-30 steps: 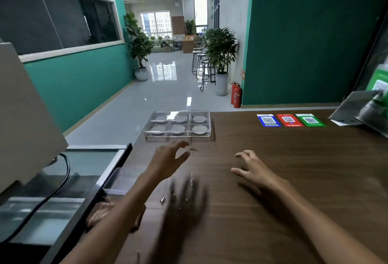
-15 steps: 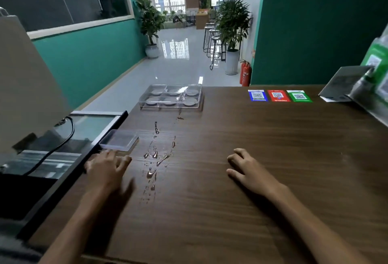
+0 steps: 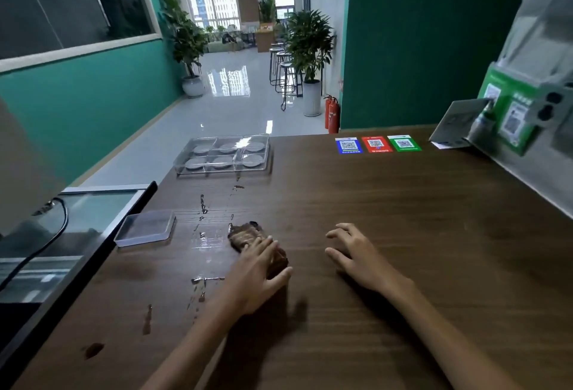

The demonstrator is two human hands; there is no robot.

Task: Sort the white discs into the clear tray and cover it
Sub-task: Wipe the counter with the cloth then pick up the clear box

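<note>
Big dark wood-grain table with water spilled down its left half. The clear six-compartment plastic tray sits at the far edge, long axis running left-right, one round white disc per cell, lid seemingly on. Near left lies a small clear rectangular lid. Left hand presses straight, together fingers on a wet brown cloth; I'd wipe slowly toward the puddles. Right hand rests spread, loosely curled, empty.

- Light: moderate indoor; daylight from far windows.
- Glare: on glossy floor, clear tray, wet streaks on table.
- Shadows: soft, beneath forearms.
- Distortion: wide-angle bending at edges.
- Blur: edges soft.
</note>
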